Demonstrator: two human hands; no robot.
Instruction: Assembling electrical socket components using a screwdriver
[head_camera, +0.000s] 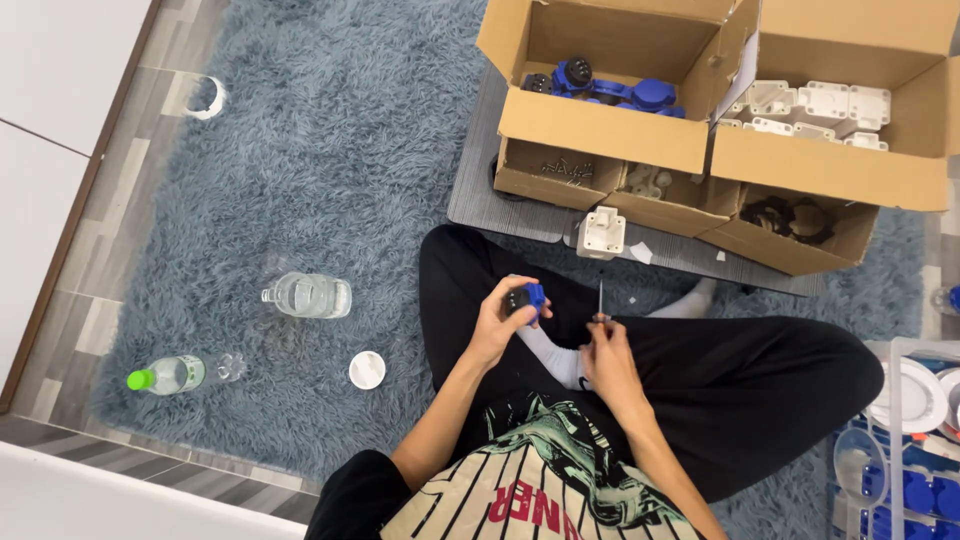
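Observation:
I sit cross-legged in black trousers on a shaggy blue-grey rug (330, 150). My left hand (497, 322) grips a small blue and black plastic part (524, 299) over my left knee. My right hand (606, 358) pinches a thin screwdriver (600, 297) whose shaft points up and away from me, a little to the right of the part. The two hands are close together but apart. A white plastic housing (601, 232) stands on a grey board (480, 190) just beyond my knees.
Two open cardboard boxes sit ahead: one with blue parts (600, 85), one with white housings (820, 105); smaller boxes hold screws (565, 170) and dark parts (790, 218). A clear jar (308, 296), white lid (367, 369) and green-capped bottle (175, 375) lie left. A clear bin (905, 440) stands right.

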